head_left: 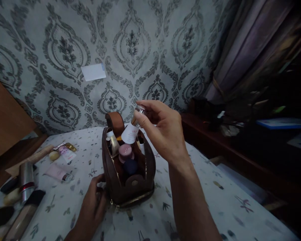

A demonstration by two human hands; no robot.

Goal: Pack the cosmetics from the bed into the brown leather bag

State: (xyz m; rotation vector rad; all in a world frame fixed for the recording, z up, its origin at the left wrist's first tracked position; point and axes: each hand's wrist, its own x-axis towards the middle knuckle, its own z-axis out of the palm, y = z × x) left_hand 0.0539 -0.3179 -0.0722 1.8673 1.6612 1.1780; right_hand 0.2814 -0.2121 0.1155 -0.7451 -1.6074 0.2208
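My right hand (163,129) pinches a small white bottle (130,134) by its shiny silver cap. The bottle hangs tilted, its base down, over the opening of an unzipped brown makeup bag (112,180). Against the bag's lower left side, my left hand (94,199) is closed with curled fingers gripping its edge; some fingertips are hidden. Inside the bag are a pink-lidded jar (126,151), a dark blue round item (130,166) and a pale gold bottle (114,144) with a white top, among other partly hidden cosmetics.
On the patterned sheet (87,154) at left lie a pink tube (57,172), a silver can (27,180), a foundation-like bottle (25,214) and several other cosmetics. A papered wall (130,50) rises behind. Dark furniture (215,144) stands at right.
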